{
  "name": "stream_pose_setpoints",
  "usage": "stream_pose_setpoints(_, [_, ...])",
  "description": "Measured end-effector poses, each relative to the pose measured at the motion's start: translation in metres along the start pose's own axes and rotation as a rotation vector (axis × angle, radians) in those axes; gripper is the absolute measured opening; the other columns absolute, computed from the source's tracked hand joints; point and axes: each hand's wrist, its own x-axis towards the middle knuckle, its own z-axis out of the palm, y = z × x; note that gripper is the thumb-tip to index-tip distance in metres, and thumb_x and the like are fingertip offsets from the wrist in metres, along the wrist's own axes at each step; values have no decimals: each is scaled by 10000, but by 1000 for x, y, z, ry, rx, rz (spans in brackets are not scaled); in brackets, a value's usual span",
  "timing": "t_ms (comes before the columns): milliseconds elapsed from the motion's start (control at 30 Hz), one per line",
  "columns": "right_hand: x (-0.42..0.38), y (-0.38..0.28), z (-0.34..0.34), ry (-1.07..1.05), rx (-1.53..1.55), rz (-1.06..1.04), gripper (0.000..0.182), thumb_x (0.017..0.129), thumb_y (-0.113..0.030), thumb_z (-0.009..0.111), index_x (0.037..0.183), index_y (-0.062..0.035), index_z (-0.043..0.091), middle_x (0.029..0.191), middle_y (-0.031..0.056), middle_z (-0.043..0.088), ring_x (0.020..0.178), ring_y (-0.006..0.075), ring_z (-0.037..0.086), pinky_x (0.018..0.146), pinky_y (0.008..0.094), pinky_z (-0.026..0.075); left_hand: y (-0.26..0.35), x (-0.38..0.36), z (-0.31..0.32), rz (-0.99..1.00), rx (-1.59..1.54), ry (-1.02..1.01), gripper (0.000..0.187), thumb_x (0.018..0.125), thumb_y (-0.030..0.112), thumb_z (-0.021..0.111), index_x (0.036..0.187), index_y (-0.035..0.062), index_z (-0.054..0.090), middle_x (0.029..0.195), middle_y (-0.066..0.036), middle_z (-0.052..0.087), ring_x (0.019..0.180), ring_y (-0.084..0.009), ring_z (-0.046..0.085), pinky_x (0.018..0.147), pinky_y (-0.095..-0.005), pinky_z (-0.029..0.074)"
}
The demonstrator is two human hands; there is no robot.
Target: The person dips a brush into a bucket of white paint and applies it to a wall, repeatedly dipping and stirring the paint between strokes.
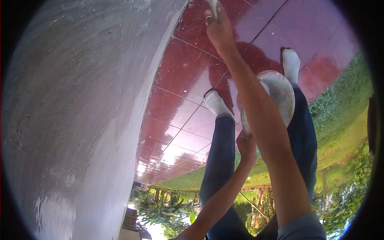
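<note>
My right hand (219,30) is closed around a pale tool handle (214,7) at the top of the view, and the frame edge cuts off its working end. My left hand (247,147) grips the near rim of a round, whitish-stained bucket (272,75). Part of the bucket is hidden behind my right forearm, and what lies inside cannot be made out well. It is held between my legs, above the red tiled floor (196,76).
A grey wall (80,100) with whitish streaks rises along the left. White specks dot the glossy tiles. My feet, in white socks (216,103), stand on the floor. Grass (340,100) borders the tiles on the right, with plants (172,212) beyond.
</note>
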Motion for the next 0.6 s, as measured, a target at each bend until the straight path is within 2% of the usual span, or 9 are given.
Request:
stream_pose_setpoints(67, [-80, -22, 63, -94, -63, -38, 522, 1030, -205, 478, 1490, -15, 318, 1151, 252, 615, 1002, 303, 649, 888, 409, 484, -17, 2, -6, -107, -489, -50, 184, 897, 34, 589, 1078, 3, 598, 843, 5, 595, 722, -73, 523, 642, -255, 417])
stream_pose_setpoints(100, [-119, -33, 76, -133, -49, -45, 522, 1006, -144, 481, 1465, 6, 283, 1010, 366, 606, 1002, 499, 607, 847, 496, 481, -30, 6, -16, -108, -491, -54, 184, 897, 34, 589, 1078, 3, 598, 843, 5, 595, 722, -73, 523, 642, -255, 417])
stream_pose_setpoints(167, [-185, -54, 71, -493, -34, 301, 578, 998, -140, 489, 1503, -57, 221, 785, 267, 640, 691, 430, 655, 648, 500, 496, -58, 18, -35, -244, -1036, -793, 196, 965, 48, 551, 1161, 32, 558, 877, -1, 601, 770, -100, 575, 698, -257, 446])
stream_pose_setpoints(200, [-204, -62, 58, -749, -89, 385, 554, 996, -159, 498, 1495, -83, 268, 833, 255, 655, 744, 411, 667, 684, 493, 505, -44, 13, -28, -249, -1036, -796, 196, 965, 48, 551, 1161, 32, 558, 877, -1, 601, 770, -100, 575, 698, -257, 446])
stream_pose_setpoints(267, [-212, -59, 35, -999, -151, 474, 531, 995, -177, 506, 1486, -109, 315, 882, 244, 669, 796, 392, 679, 720, 486, 514, -3, -2, -10, 31, 86, -149, 224, 966, 56, 551, 1189, 42, 543, 888, -5, 599, 828, -111, 595, 749, -256, 451])
stream_pose_setpoints(333, [-210, -52, 20, -1336, -175, 339, 438, 987, -219, 524, 1411, -130, 459, 992, 190, 688, 924, 348, 682, 821, 470, 511, -82, 26, -41, 132, -25, -104, 239, 935, 48, 574, 1172, 26, 555, 883, -7, 604, 817, -108, 590, 748, -258, 451])
stream_pose_setpoints(500, [-93, -48, -28, -776, 55, 731, 262, 952, -195, 597, 1128, -5, 643, 804, 100, 652, 684, 183, 637, 580, 306, 484, -7, 12, -5, -57, -32, 41, 292, 826, 13, 618, 1114, -26, 599, 890, -22, 627, 792, -102, 573, 730, -258, 453])
stream_pose_setpoints(533, [-71, -28, -40, -689, -165, 287, 200, 919, -161, 619, 1014, 4, 676, 792, 122, 660, 703, 216, 668, 635, 338, 534, -4, 9, -3, -20, -18, 62, 291, 805, 1, 615, 1093, -35, 615, 905, -31, 638, 788, -106, 576, 725, -259, 455])
stream_pose_setpoints(600, [-18, 11, -51, -605, -456, 223, 255, 919, -234, 593, 980, -10, 698, 915, 169, 694, 863, 282, 703, 771, 380, 567, 5, 8, 2, 41, -11, 93, 283, 764, -11, 608, 1044, -40, 638, 889, -28, 642, 771, -100, 571, 703, -258, 445])
